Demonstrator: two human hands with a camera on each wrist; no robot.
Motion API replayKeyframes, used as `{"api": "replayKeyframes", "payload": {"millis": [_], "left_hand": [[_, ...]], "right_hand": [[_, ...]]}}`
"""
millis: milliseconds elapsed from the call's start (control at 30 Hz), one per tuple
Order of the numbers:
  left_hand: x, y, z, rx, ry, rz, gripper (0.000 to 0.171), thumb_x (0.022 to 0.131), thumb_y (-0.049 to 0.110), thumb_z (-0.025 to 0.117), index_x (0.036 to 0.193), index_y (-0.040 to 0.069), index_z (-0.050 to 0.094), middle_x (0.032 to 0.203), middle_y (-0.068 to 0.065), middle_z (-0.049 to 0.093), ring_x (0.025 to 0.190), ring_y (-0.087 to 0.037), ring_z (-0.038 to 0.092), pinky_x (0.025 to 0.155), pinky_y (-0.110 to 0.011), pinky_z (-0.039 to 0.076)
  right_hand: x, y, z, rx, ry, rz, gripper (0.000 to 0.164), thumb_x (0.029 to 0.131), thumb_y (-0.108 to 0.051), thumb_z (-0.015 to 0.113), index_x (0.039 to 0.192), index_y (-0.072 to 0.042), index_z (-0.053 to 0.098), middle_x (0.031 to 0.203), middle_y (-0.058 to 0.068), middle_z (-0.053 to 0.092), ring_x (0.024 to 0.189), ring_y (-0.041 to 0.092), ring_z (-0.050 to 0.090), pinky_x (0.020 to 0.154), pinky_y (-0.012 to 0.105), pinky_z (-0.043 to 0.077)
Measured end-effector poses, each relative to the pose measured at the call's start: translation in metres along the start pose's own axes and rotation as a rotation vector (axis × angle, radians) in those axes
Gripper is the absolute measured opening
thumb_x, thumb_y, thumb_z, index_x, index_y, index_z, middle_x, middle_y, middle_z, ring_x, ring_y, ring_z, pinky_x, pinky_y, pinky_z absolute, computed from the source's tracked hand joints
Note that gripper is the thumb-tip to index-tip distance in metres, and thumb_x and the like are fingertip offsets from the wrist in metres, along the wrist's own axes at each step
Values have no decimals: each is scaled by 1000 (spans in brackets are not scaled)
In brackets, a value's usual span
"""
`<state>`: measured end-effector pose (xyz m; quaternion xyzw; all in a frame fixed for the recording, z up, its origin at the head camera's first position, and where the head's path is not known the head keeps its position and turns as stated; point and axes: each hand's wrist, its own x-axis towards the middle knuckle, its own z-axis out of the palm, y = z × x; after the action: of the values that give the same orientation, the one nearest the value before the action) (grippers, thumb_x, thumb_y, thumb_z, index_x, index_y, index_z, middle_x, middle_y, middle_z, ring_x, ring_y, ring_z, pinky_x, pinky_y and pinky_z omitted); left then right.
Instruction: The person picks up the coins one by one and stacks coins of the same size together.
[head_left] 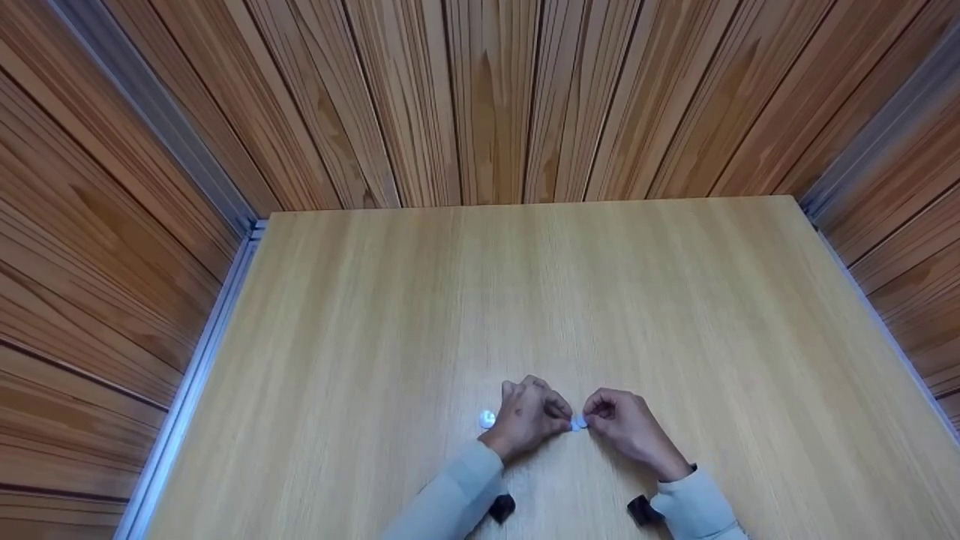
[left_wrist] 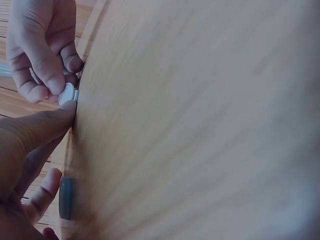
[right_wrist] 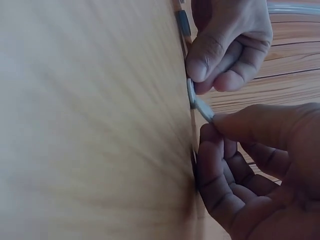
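Near the front of the table, my left hand [head_left: 527, 418] and right hand [head_left: 628, 426] meet over two small, pale, thin round pieces. My left thumb and forefinger pinch one white disc [right_wrist: 190, 93] low against the tabletop. The other white disc [right_wrist: 204, 110] is tilted up, its outer edge pinched between my right thumb and forefinger. Their edges meet at an angle; whether they are joined, I cannot tell. In the left wrist view the tilted disc shows its round face. A larger, shiny round piece [head_left: 487, 419] lies flat just left of my left hand.
The wooden table [head_left: 480, 300] stretches away to a plank wall [head_left: 487, 105] at the back. Metal rails [head_left: 187, 375] edge its left and right sides. Dark wrist-worn blocks [head_left: 502, 508] sit beneath both sleeves.
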<state>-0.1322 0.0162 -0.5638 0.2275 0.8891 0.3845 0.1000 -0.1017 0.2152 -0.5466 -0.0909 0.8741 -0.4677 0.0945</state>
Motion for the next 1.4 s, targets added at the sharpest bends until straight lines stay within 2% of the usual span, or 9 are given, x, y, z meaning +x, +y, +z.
{"api": "replayKeyframes", "payload": {"millis": [233,500,633,933,1167,1400], "left_hand": [[0,0,1,16,-5,-6,10,80,25,85,87,26,80,76,24,69,93,1,49,83,-33,24],[0,0,0,8,-3,-1,10,80,25,85,88,25,79,76,25,68,92,1,49,83,-34,25],[0,0,0,-2,-1,0,9,80,23,85,87,26,79,75,26,66,90,1,49,83,-34,25],[1,0,1,-9,-2,-12,10,80,22,85,87,26,79,74,26,66,89,1,48,83,-34,25],[-1,0,1,-8,24,12,10,79,25,85,87,24,80,77,23,70,91,1,49,83,-33,25],[0,0,1,-9,37,24,12,78,25,85,89,23,80,77,22,71,91,1,50,82,-33,25]], "right_hand": [[0,0,4,-7,11,-23,10,87,5,71,86,-4,67,84,2,69,77,16,65,70,26,51],[-3,1,2,58,-12,-18,11,85,7,72,89,-2,67,86,7,69,78,17,66,69,25,52],[-3,2,2,37,-22,-22,13,83,9,71,89,-2,67,84,9,69,76,15,65,67,24,52],[-1,1,4,-5,-40,-9,13,84,7,72,89,-4,69,81,1,66,72,10,61,66,23,49],[-1,2,4,-19,-51,-51,13,85,8,72,89,-4,68,81,0,66,71,9,61,65,23,49],[-1,0,4,-13,-45,-46,13,85,6,72,88,-5,68,81,-1,66,71,8,60,64,22,48]]}}
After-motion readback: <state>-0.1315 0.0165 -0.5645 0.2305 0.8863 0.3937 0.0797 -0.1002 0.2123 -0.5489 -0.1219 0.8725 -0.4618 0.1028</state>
